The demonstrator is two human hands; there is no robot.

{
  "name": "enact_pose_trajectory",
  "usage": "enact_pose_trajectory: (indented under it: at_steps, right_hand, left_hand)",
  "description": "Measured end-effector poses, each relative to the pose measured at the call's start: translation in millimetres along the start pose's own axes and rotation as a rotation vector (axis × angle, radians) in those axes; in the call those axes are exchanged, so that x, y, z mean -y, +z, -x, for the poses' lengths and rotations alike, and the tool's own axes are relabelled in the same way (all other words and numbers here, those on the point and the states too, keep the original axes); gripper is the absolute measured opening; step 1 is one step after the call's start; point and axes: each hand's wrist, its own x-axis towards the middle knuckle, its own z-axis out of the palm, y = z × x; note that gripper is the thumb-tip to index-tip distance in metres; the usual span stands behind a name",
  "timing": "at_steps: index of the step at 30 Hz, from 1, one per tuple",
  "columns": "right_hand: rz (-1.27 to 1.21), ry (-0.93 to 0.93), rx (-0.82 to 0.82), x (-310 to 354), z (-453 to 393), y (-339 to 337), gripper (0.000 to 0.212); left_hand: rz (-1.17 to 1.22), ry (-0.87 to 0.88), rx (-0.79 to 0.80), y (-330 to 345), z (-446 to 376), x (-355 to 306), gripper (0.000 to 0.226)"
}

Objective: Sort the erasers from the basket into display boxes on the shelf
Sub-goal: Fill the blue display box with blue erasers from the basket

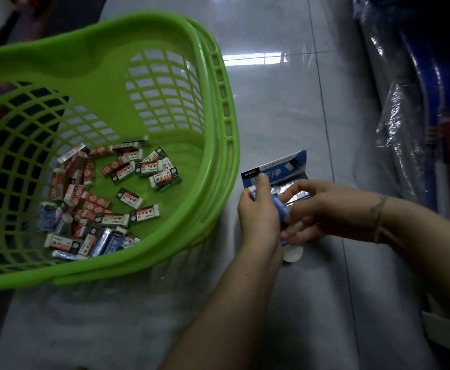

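Left hand [258, 209] and right hand [322, 209] pinch blue-sleeved erasers [278, 209] over the blue cardboard display box [277, 166]. Green plastic lattice basket [218, 102] on the left holds loose erasers [111, 193].

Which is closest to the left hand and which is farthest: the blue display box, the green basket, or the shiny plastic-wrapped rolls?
From the left hand:
1. Blue display box, right by the fingers, just beyond them.
2. Green basket, its rim close on the left.
3. Plastic-wrapped rolls, far off to the upper right.
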Motion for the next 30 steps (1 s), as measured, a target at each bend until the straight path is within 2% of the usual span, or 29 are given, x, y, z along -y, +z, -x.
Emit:
enact_pose_trajectory:
  at_steps: [3, 6, 9, 11, 13, 16, 19, 21, 26, 30]
  right_hand:
    - [-0.128, -0.005, -0.027, 2, 4, -16, 0.035]
    - [-0.198, -0.023, -0.058, -4, 1, -28, 0.041]
    - [-0.211, -0.055, -0.160, -12, -4, -31, 0.033]
    - [-0.234, -0.125, -0.295, -14, -9, -29, 0.026]
    - [-0.095, -0.263, -0.480, -16, -16, -31, 0.028]
    - [0.158, -0.435, -0.650, -17, -24, -31, 0.034]
    - [0.291, -0.486, -0.805, -22, -34, -26, 0.032]
    - [0.399, -0.483, -0.918, -26, -41, -24, 0.029]
    - [0.510, -0.489, -0.949, -32, -55, -14, 0.026]
    - [0.618, -0.454, -0.903, -32, -59, -10, 0.023]
  left_hand:
    - [-0.043, 0.018, 0.077, -5, 3, 5, 0.026]
    - [-0.300, 0.153, 0.087, -17, 6, 12, 0.030]
    - [-0.577, 0.279, 0.117, -27, 9, 14, 0.023]
    - [-0.668, 0.347, 0.176, -31, 11, 13, 0.011]
    - [-0.748, 0.462, 0.230, -32, 10, 12, 0.005]
    - [-0.996, 0.645, 0.237, -33, 2, 12, 0.020]
    - [-1.210, 0.740, 0.209, -36, -7, 10, 0.033]
    - [-1.241, 0.750, 0.197, -36, -10, 7, 0.036]
    - [-1.474, 0.880, 0.140, -37, -13, 8, 0.018]
    - [-1.525, 0.912, 0.129, -40, -17, 16, 0.022]
